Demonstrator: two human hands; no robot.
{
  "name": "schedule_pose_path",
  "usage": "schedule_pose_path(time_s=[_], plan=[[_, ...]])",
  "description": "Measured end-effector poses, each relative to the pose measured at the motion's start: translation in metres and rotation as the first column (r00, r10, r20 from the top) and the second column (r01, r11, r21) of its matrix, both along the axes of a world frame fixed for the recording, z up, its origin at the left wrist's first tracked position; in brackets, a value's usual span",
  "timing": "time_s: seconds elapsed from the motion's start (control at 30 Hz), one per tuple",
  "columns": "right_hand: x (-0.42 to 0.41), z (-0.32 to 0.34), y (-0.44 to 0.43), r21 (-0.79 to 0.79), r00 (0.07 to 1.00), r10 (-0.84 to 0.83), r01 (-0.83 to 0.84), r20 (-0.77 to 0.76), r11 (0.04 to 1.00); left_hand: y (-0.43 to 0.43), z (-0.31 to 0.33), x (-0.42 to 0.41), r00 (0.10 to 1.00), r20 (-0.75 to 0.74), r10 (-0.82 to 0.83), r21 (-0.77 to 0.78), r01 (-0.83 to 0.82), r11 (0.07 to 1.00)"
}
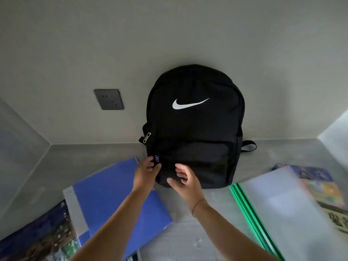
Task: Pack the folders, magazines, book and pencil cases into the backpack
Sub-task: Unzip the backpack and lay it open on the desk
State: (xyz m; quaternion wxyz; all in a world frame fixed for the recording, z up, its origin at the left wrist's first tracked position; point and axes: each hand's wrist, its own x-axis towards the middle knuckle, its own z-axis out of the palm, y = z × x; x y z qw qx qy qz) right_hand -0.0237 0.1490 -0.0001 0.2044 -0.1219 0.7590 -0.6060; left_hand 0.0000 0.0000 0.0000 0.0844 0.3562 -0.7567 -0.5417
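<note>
The left hand pinches the small metal zipper pull of the front pocket; the right hand, fingers loosely curled, rests on the black fabric backpack to steady it, probably. The backpack leans upright at the tabletop's back edge. The blue plastic folder lies near the left edge, the clear folder with green spine near the right.

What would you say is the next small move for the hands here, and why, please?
Probably the left hand should draw the front pocket zipper pull along while the right hand steadies the backpack: it looks zipped shut, and the blue folder lies unpacked.
</note>
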Motion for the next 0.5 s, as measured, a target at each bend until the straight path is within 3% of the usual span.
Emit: schedule_pose_path(time_s=[0.2, 0.5], plan=[[-0.008, -0.007, -0.021, 0.016, 0.997, -0.050, 0.049, 0.058, 0.999, 0.001, 0.003, -0.014, 0.989, -0.046, 0.138, 0.007, -0.138, 0.990], [-0.004, -0.007, -0.060, -0.129, 0.958, -0.165, 0.199, 0.236, 0.972, 0.016, 0.009, 0.010, 0.984, -0.127, 0.126, -0.016, -0.129, 0.992]])
